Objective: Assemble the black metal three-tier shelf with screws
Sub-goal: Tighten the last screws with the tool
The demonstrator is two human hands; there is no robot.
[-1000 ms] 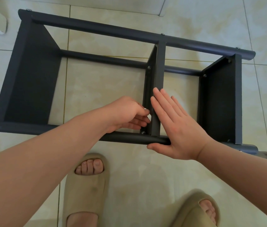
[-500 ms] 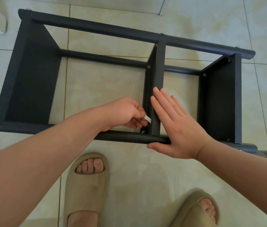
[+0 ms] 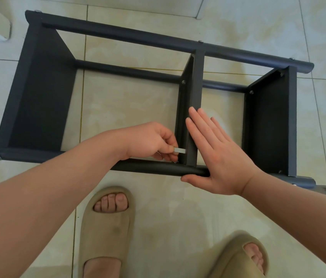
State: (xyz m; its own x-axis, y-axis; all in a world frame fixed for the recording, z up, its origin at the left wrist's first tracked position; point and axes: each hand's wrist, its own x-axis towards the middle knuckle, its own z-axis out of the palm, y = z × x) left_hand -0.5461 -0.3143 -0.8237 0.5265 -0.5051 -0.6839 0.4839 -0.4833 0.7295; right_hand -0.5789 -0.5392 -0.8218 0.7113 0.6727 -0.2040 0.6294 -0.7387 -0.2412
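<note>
On the tiled floor (image 3: 128, 109), seen from the head camera, the black shelf (image 3: 44, 93) lies on its side, just in front of two feet in tan slippers (image 3: 106, 227). It has three flat boards joined by long round poles. The left hand (image 3: 150, 141) has its fingers curled and pinches a small silver tool (image 3: 179, 150). The tip of the tool sits by the near corner of the middle board (image 3: 195, 87), just above the near pole (image 3: 158, 168). The right hand (image 3: 218, 157) is flat, fingers straight and close together, and presses on the other side of the middle board. Its thumb touches the near pole. A small screw (image 3: 183, 82) shows at the far end of that board.
</note>
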